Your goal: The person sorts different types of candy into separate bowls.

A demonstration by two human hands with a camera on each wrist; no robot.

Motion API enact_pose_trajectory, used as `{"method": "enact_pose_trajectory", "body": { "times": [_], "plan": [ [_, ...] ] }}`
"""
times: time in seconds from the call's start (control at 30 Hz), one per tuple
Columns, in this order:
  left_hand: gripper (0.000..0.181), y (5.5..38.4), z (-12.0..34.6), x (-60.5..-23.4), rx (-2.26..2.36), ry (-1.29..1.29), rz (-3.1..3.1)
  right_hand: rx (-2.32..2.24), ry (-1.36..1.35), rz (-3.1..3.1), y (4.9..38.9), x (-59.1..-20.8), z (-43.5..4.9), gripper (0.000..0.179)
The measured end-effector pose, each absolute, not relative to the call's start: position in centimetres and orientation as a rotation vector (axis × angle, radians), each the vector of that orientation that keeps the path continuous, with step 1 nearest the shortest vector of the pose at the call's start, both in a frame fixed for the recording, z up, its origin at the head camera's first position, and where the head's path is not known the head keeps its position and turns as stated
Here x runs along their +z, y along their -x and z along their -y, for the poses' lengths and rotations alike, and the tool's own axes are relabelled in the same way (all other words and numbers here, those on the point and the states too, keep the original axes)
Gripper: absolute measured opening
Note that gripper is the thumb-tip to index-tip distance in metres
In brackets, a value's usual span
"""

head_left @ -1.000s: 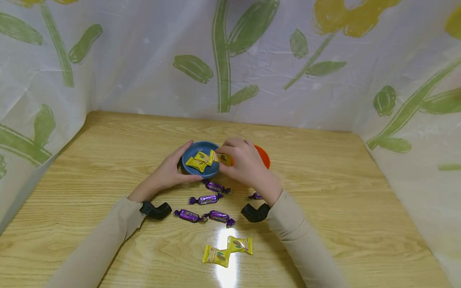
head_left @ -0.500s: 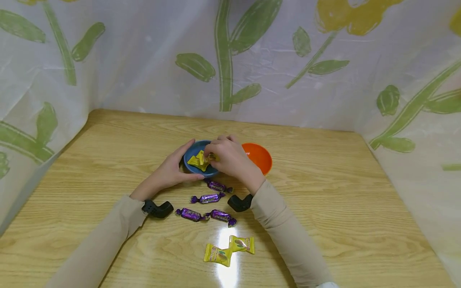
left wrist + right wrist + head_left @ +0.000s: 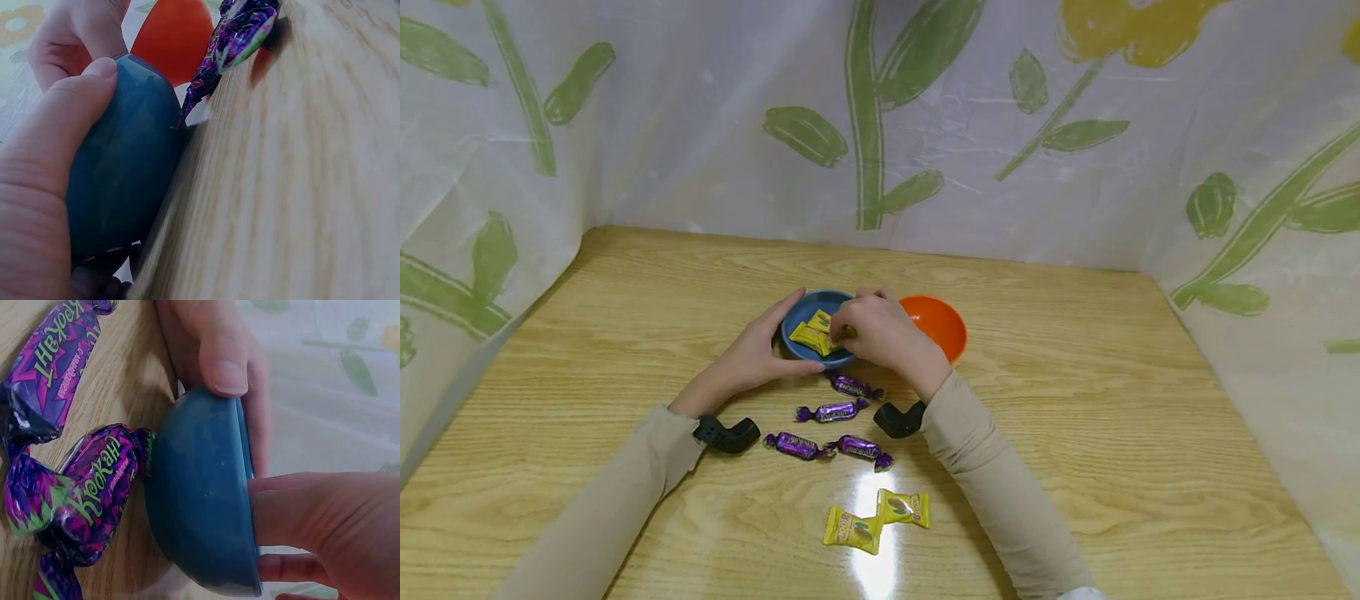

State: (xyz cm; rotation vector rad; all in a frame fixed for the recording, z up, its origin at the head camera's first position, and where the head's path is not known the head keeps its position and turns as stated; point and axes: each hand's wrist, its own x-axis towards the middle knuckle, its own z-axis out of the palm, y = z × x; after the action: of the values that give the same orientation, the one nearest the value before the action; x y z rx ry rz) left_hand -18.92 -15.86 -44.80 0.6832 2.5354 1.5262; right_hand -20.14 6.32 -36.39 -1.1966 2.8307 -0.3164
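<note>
My left hand [image 3: 752,350] grips the blue bowl [image 3: 788,346] from the left, thumb along the near rim and fingers round the far side. The left wrist view shows the thumb pressed on the rim of the bowl [image 3: 125,162]. My right hand [image 3: 883,333] dips over the bowl's right side with curled fingers. Yellow shows at its fingers, and it appears to pinch a yellow-wrapped candy [image 3: 847,332]; the fingertips are hidden behind the wall in the right wrist view. Several yellow-wrapped candies [image 3: 808,337] lie in the bowl.
An orange bowl [image 3: 936,323] stands right of the blue one, partly behind the right hand. Several purple twist-wrapped candies [image 3: 837,412] lie in front of the bowls. Two yellow candies [image 3: 853,530] lie nearer the front edge. A patterned curtain [image 3: 700,150] borders the table.
My right hand has moved left and down into the blue bowl with a yellow candy, uncovering more of the orange bowl. My left hand keeps its grip on the blue bowl.
</note>
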Motion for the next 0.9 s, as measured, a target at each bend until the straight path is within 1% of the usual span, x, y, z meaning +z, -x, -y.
{"method": "enact_pose_trajectory", "body": {
  "times": [0.2, 0.43, 0.9],
  "plan": [
    [0.107, 19.0, 15.8, -44.7, 1.51, -0.687, -2.547, -0.28, 1.193, -2.831, 20.2, -36.5, -6.5, 0.008],
    [0.109, 19.1, 15.7, -44.7, 1.506, -0.687, -2.545, -0.366, 1.302, -2.889, 19.5, -36.2, -7.1, 0.01],
    [0.11, 19.0, 15.8, -44.9, 1.507, -0.692, -2.58, -0.437, 1.549, -2.958, 15.3, -34.2, -9.1, 0.004]
  ]
}}
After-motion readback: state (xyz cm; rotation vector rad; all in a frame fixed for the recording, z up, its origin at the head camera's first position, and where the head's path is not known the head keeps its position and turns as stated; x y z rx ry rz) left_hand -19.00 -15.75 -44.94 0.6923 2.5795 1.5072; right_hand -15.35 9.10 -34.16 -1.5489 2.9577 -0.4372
